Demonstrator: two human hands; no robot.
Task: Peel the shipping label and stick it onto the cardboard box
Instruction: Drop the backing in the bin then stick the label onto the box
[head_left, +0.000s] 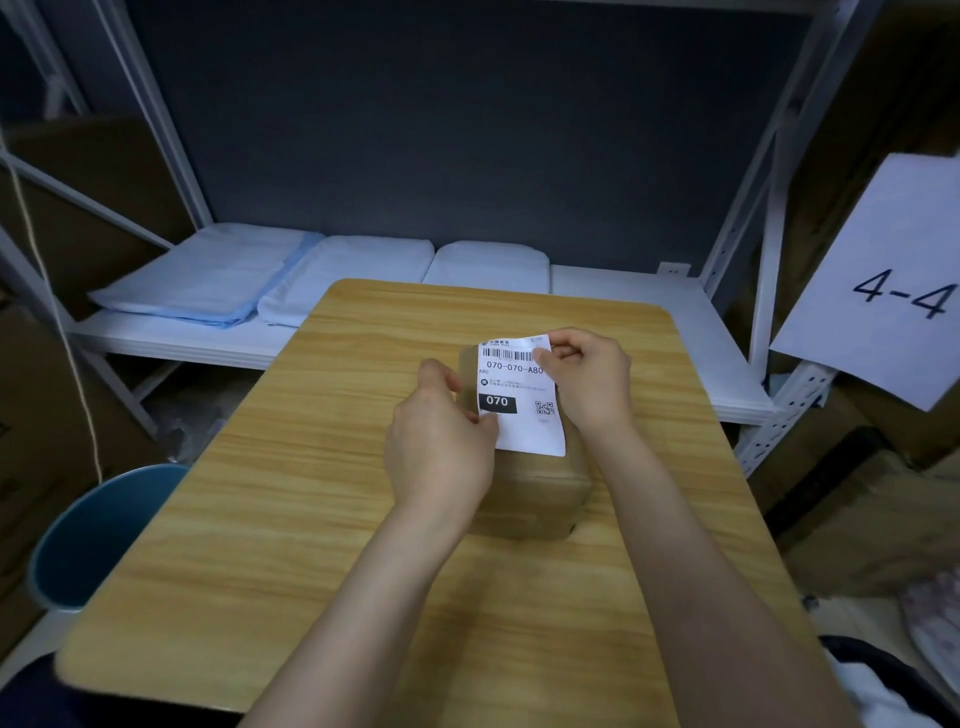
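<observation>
- A small brown cardboard box (540, 488) sits in the middle of a wooden table (291, 519).
- A white shipping label (522, 400) is held just over the top of the box. It has a bar code, the words "070-070-A80", a black patch that says "070", and a small square code.
- The left hand (439, 447) pinches the left edge of the label, low down, between the thumb and the fingers.
- The right hand (589, 382) pinches the top right corner of the label with closed fingers. That corner curls up a little.
- I cannot tell if the label is touching the box or still a bit above it.
- Behind the table is a white shelf (649, 317) with folded pale blue cloths (218, 275) on it.
- A blue bin (98, 530) stands on the floor beside the left side of the table.
- A white paper sign (893, 280) that says "4-4" hangs on the right.
</observation>
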